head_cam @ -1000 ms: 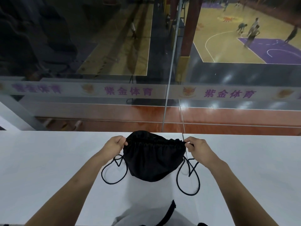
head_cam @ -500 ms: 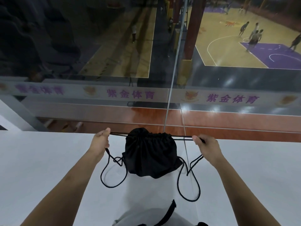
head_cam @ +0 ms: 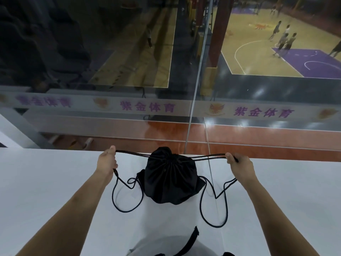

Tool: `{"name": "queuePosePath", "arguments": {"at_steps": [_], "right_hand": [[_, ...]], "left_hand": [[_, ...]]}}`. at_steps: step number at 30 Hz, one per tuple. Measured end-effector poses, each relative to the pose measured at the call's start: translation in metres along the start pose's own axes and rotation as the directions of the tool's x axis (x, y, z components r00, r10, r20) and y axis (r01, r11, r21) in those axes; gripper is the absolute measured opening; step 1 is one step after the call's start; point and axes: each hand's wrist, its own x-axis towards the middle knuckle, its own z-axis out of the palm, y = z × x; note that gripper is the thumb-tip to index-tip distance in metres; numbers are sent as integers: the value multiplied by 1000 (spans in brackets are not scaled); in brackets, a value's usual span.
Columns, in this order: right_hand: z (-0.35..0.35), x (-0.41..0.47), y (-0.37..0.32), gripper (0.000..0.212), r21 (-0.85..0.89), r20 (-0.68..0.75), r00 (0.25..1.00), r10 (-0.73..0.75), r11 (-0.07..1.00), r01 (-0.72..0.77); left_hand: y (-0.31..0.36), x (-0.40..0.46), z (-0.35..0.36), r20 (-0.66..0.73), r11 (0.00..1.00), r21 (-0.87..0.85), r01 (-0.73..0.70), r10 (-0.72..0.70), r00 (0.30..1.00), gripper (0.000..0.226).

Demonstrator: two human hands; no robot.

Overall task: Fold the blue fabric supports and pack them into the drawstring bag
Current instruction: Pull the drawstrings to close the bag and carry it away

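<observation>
A black drawstring bag (head_cam: pixel 170 179) lies on the white table (head_cam: pixel 46 182) near its far edge, its mouth cinched tight and puckered. My left hand (head_cam: pixel 107 164) is closed on the left drawstring, pulled out taut to the left of the bag. My right hand (head_cam: pixel 239 165) grips the right drawstring, stretched taut to the right. Loose loops of black cord (head_cam: pixel 212 209) trail on the table below both hands. No blue fabric supports are visible; whatever is in the bag is hidden.
A glass pane (head_cam: pixel 195 89) rises just past the table's far edge, with a basketball court and players far below. A grey garment with a black strap (head_cam: pixel 186 244) shows at the bottom of the view.
Both hands have drawn apart, sliding the cords outward. The bag's mouth has gone from wide and gathered to tightly cinched, and the bag looks narrower.
</observation>
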Motion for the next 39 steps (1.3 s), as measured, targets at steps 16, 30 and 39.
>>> {"name": "queuePosePath", "arguments": {"at_steps": [16,30,39], "right_hand": [[53,-30,-29,23,-24,151,979,-135,990,140],[126,-82,-95,76,-229,402,796,-452,792,565],[151,-111,-94,68,-483,352,856,-379,710,513]], "left_hand": [[-69,-32,26,221,800,545,-250,151,964,26],[-70,-48,5,357,568,712,-412,212,910,50],[-62,-58,-14,539,336,727,-598,260,801,46]]}}
